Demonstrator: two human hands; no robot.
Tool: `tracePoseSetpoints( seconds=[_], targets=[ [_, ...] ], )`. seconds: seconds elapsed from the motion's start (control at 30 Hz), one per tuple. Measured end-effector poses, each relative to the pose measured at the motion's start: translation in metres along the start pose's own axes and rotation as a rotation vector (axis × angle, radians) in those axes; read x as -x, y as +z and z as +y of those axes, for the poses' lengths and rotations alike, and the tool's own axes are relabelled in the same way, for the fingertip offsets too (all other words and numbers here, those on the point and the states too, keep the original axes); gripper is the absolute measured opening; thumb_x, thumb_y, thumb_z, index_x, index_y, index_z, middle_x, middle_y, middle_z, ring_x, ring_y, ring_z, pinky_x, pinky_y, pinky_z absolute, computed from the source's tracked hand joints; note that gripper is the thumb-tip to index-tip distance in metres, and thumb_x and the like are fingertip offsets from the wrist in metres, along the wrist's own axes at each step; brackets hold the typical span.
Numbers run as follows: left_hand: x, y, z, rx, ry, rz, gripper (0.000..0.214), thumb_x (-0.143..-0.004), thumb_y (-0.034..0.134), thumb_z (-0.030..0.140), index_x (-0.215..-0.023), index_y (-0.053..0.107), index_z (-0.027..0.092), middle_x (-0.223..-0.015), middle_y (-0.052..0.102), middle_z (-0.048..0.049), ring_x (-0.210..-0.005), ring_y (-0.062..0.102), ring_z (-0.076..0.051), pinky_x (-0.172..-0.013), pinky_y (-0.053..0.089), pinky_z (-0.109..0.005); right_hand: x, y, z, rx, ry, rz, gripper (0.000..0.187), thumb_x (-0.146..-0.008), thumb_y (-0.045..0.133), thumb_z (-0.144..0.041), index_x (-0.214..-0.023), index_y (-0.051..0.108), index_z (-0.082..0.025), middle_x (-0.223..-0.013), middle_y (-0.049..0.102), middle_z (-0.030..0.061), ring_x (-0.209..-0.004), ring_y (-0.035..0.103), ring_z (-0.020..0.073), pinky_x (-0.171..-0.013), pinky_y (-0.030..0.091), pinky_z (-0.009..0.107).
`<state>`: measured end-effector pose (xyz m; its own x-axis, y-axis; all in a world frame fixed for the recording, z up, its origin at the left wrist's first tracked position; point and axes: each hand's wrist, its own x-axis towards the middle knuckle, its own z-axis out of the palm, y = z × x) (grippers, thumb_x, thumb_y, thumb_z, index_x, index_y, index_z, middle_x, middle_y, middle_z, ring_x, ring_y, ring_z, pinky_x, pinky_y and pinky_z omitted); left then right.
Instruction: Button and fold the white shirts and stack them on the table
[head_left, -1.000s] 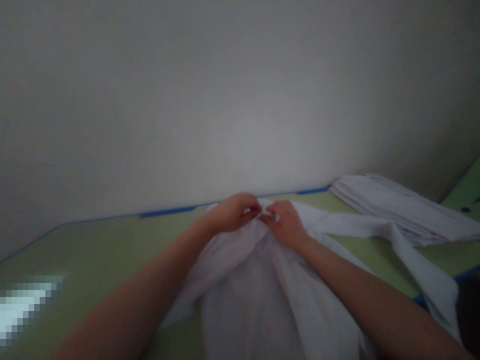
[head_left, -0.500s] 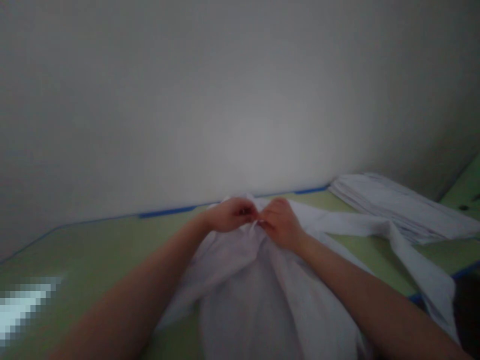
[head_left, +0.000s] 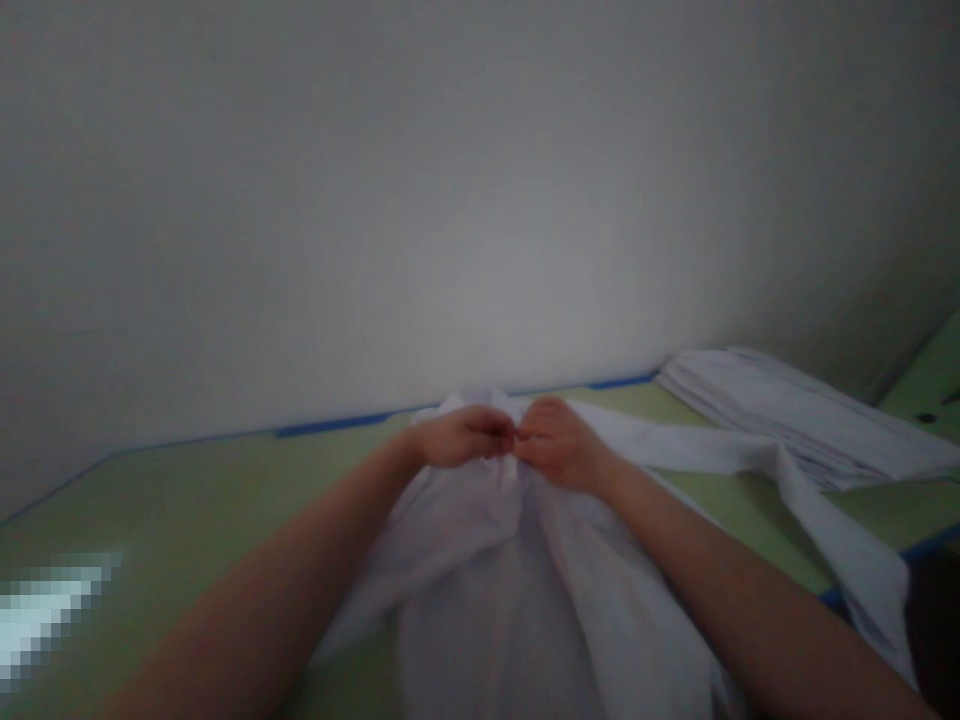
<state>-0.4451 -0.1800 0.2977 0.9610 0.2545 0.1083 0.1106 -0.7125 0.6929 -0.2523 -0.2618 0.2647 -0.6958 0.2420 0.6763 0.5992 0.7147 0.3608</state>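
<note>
A white long-sleeved shirt (head_left: 502, 600) lies on the green table, its lower part running toward me past the bottom of the view. My left hand (head_left: 466, 437) and my right hand (head_left: 559, 445) meet at the shirt's top end, fingertips touching or nearly so. Both are closed in a pinch on the cloth there; the exact bit between the fingers is hidden. One sleeve (head_left: 697, 447) stretches out to the right and bends down over the blue table edge. Another fold of cloth slants out to the left under my left forearm.
A flat stack of folded white cloth (head_left: 795, 415) lies at the back right. The green table top (head_left: 247, 500) has a blue edge (head_left: 337, 425) against a pale wall (head_left: 480, 200). Another green surface (head_left: 930, 395) with dark spots shows at far right.
My hands have shifted slightly while still pinching the shirt's top end, and their fingertips are a little closer together. The cloth below them has creased a bit differently.
</note>
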Motion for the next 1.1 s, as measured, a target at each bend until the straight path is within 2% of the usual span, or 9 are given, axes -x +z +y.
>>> tracePoseSetpoints(
  seconds=[0.23,0.33,0.43,0.5,0.57,0.63,0.73,0.9,1.1],
  targets=[
    [-0.001,0.002,0.000,0.040,0.020,0.010,0.019,-0.079,0.050,0.032,-0.076,0.052,0.014,-0.064,0.043,0.0033,-0.058,0.039,-0.008,-0.055,0.033,-0.021,-0.001,0.000,0.000,0.014,0.008,0.003,0.016,-0.086,0.046,-0.019,-0.083,0.061,-0.024,-0.081,0.060,0.0019,-0.084,0.050,0.0148,-0.086,0.036,0.034],
    [0.001,-0.002,0.007,-0.129,0.048,0.132,0.019,-0.081,0.047,0.031,-0.075,0.051,0.014,-0.065,0.045,0.0026,-0.061,0.041,-0.009,-0.057,0.035,-0.021,0.000,0.000,-0.003,-0.025,0.201,0.122,0.012,-0.084,0.050,-0.024,-0.091,0.059,-0.022,-0.092,0.059,0.0044,-0.090,0.051,0.0164,-0.088,0.037,0.035],
    [0.002,-0.005,0.017,-0.335,0.035,0.299,0.016,-0.081,0.044,0.026,-0.073,0.052,0.014,-0.064,0.047,0.0023,-0.060,0.042,-0.009,-0.056,0.033,-0.021,-0.002,-0.002,-0.011,-0.038,0.460,0.313,0.021,-0.077,0.058,-0.034,-0.092,0.059,-0.018,-0.091,0.058,0.0076,-0.091,0.050,0.0188,-0.083,0.038,0.034],
    [0.003,-0.004,0.025,-0.447,0.030,0.385,0.015,-0.081,0.044,0.024,-0.073,0.052,0.014,-0.063,0.048,0.0019,-0.058,0.041,-0.009,-0.054,0.031,-0.021,-0.005,-0.003,-0.017,-0.069,0.558,0.306,0.020,-0.076,0.060,-0.038,-0.078,0.060,-0.018,-0.075,0.056,0.0039,-0.076,0.051,0.0161,-0.074,0.039,0.030],
    [0.003,-0.002,0.033,-0.533,0.042,0.438,0.015,-0.080,0.044,0.023,-0.073,0.054,0.014,-0.063,0.049,0.0010,-0.057,0.041,-0.009,-0.053,0.030,-0.021,-0.009,-0.001,-0.024,-0.134,0.643,0.222,0.026,-0.078,0.057,-0.040,-0.065,0.058,-0.018,-0.061,0.051,-0.0001,-0.062,0.046,0.0123,-0.063,0.035,0.025],
    [0.003,0.002,0.040,-0.588,0.058,0.464,0.014,-0.079,0.045,0.023,-0.073,0.055,0.014,-0.065,0.051,0.0000,-0.058,0.042,-0.010,-0.054,0.031,-0.022,-0.013,0.003,-0.028,-0.224,0.755,0.193,0.033,-0.082,0.051,-0.042,-0.060,0.056,-0.017,-0.056,0.049,-0.0012,-0.056,0.043,0.0106,-0.056,0.032,0.023],
    [0.003,0.006,0.048,-0.617,0.066,0.475,0.014,-0.078,0.046,0.022,-0.075,0.057,0.014,-0.066,0.052,-0.0006,-0.060,0.043,-0.010,-0.055,0.032,-0.022,-0.015,0.009,-0.031,-0.368,0.862,0.248,0.035,-0.086,0.044,-0.040,-0.062,0.054,-0.016,-0.059,0.051,-0.0012,-0.058,0.045,0.0103,-0.054,0.032,0.022],
    [0.000,0.010,0.049,-0.565,0.039,0.436,0.018,-0.081,0.043,0.024,-0.074,0.057,0.015,-0.067,0.054,-0.0006,-0.061,0.045,-0.010,-0.055,0.033,-0.022,-0.012,0.009,-0.027,-0.271,0.817,0.269,0.024,-0.080,0.048,-0.027,-0.058,0.050,-0.017,-0.057,0.048,-0.0019,-0.057,0.042,0.0102,-0.054,0.029,0.022],
    [-0.002,0.007,0.037,-0.399,-0.047,0.318,0.019,-0.082,0.045,0.028,-0.074,0.057,0.015,-0.064,0.053,0.0006,-0.060,0.048,-0.010,-0.056,0.037,-0.022,-0.008,0.001,-0.018,-0.013,0.588,0.152,0.021,-0.072,0.053,-0.019,-0.052,0.048,-0.017,-0.055,0.047,-0.0005,-0.057,0.042,0.0114,-0.060,0.029,0.026]
  ],
)
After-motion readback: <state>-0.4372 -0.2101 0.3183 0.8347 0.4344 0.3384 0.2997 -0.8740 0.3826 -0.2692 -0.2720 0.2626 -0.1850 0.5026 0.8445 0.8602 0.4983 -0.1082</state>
